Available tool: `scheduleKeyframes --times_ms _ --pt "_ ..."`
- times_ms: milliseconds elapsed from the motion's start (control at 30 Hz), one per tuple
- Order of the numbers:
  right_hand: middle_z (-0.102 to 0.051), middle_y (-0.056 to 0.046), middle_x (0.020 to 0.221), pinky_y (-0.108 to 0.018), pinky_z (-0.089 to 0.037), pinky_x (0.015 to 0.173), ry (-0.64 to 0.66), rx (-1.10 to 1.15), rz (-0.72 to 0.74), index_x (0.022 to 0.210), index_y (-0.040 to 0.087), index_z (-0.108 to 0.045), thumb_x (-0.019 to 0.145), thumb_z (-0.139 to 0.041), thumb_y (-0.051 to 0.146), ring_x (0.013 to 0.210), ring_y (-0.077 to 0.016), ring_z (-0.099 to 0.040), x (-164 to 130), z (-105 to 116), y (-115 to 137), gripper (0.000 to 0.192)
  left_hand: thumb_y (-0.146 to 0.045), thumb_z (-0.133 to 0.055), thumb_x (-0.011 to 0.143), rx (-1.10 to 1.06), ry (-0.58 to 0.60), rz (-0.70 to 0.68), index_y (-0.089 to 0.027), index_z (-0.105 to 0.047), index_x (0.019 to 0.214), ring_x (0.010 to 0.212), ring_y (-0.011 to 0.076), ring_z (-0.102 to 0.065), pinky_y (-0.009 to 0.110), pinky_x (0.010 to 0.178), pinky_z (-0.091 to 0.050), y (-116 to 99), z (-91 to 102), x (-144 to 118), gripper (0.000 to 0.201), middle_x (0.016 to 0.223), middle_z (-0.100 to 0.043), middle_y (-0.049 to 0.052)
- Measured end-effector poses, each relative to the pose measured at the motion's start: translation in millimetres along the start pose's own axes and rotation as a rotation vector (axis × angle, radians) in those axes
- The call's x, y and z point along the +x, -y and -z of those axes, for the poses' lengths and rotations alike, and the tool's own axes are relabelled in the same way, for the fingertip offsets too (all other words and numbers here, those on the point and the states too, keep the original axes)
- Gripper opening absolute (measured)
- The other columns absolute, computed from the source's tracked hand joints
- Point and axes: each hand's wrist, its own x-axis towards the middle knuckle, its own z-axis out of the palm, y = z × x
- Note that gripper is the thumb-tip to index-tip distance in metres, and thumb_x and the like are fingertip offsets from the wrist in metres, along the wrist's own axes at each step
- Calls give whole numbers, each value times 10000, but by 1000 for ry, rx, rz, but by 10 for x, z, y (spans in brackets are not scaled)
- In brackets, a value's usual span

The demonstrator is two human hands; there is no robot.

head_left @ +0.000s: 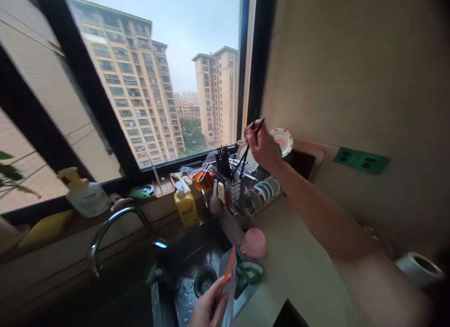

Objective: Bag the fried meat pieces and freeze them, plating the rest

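Pinching long, thin black sticks [246, 151] near the upper ends with the thumb and fingers of the right hand [262, 146], above the pale slotted utensil holder [234, 192]. Gripping a flat, clear plastic piece with orange edge [230, 292] between thumb and fingers of the left hand [210, 304], by the dark metal sink [184, 294]. Best to keep the pinch steady, the sticks close together and clear of the round, pale-rimmed dishes [262, 194].
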Motion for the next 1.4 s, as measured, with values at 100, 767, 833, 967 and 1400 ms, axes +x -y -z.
scheduleKeyframes --times_ms 100,767,833,967,1400 --pt "-570 37 764 -242 -433 606 -187 163 54 1056 227 -452 984 -374 282 631 -98 -552 -570 921 5 119 -603 -602 759 -147 201 60 -233 -729 1093 958 275 -686 354 857 -550 -132 -159 64 514 1060 -745 106" --pt "-622 -48 814 -304 -483 660 -330 232 -1387 862 220 -626 879 -412 315 746 -199 -589 -5903 2679 644 235 -518 -513 794 288 717 -184 -159 -621 1222 449 108 -374 221 462 -305 -931 -2730 -11 569 529 -448 -66" --pt "-640 -36 830 -309 -489 736 -120 203 -1286 886 227 -620 817 -433 184 798 -200 -612 -5988 2914 605 204 -477 -481 799 403 643 -256 -161 -646 1192 454 120 -401 230 480 -326 -971 -2885 -134 530 520 -451 -59" --pt "-620 -7 761 -273 -476 650 -19 -201 -1095 808 236 -582 799 -581 177 695 -172 -599 -6177 3434 332 60 -383 -456 836 567 566 -294 -147 -597 1252 474 143 -464 248 520 -369 -1017 -3150 -359 498 543 -483 -45" --pt "-627 19 644 -228 -497 611 -480 -196 -978 769 236 -548 975 -396 359 621 -139 -613 -6241 3833 83 284 -187 -416 907 910 601 -488 -196 -480 1384 1024 280 -596 395 836 -497 -998 -4070 -705 481 1217 -571 164"
